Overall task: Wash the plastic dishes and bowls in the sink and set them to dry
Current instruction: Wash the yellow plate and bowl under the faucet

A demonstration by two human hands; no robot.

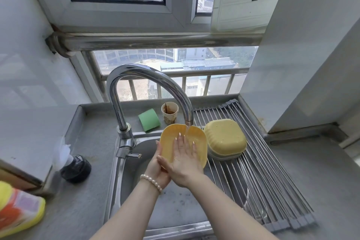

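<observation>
A yellow plastic dish (200,142) is tilted up over the steel sink (175,206), under water running from the chrome tap (150,82). My left hand (157,167), with a pearl bracelet at the wrist, grips the dish from below at its left edge. My right hand (185,158) lies flat on the dish's inner face with fingers spread. On the roll-up drying rack (272,187) to the right, upturned yellow bowls (225,138) are stacked over a grey one.
A green sponge (149,122) and a stained paper cup (169,112) stand on the ledge behind the sink. A black sink plug (76,168) sits on the left counter, and a yellow-orange cloth (17,208) lies at the left edge. A wall rises at right.
</observation>
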